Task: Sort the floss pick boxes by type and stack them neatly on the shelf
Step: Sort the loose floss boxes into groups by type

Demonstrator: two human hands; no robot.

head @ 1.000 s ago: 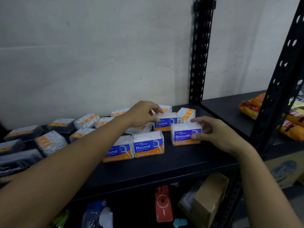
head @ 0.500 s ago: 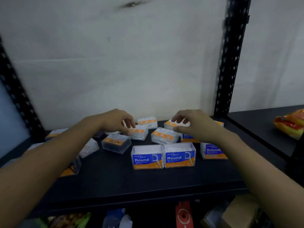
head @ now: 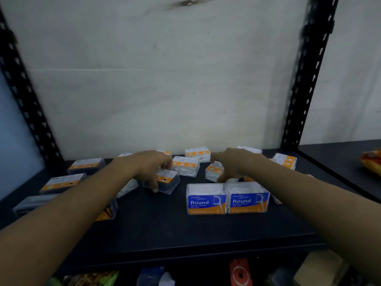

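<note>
My left grip (head: 148, 166) is clamped on a dark box (head: 165, 182), with the fingers curled over its far edge and the thumb on its near side. The box sits on the shelf (head: 165, 230), left of centre. My right grip (head: 235, 162) arches over a white box (head: 213, 172) with the thumb low beside it. Blur stops me telling whether it has closed on that box.

Just in front of the right grip, two Round boxes (head: 206, 200) stand upright, touching side by side. Each blue label reads "Round" in white, above a smaller line too blurred to read. Each also shows a drawn floss pick and an orange band below.

The other boxes lie flat with their orange strips up, and the print is too small for me to read. The dark ones (head: 61, 181) are at the far left, and the white ones (head: 198, 153) are along the rear by the wall (head: 165, 89).

Bare shelf runs from the Round boxes to the front edge, and there is a bare patch to their left. Black perforated posts (head: 305, 79) stand at both rear corners. An orange packet (head: 371, 162) lies on the next shelf to the right.
</note>
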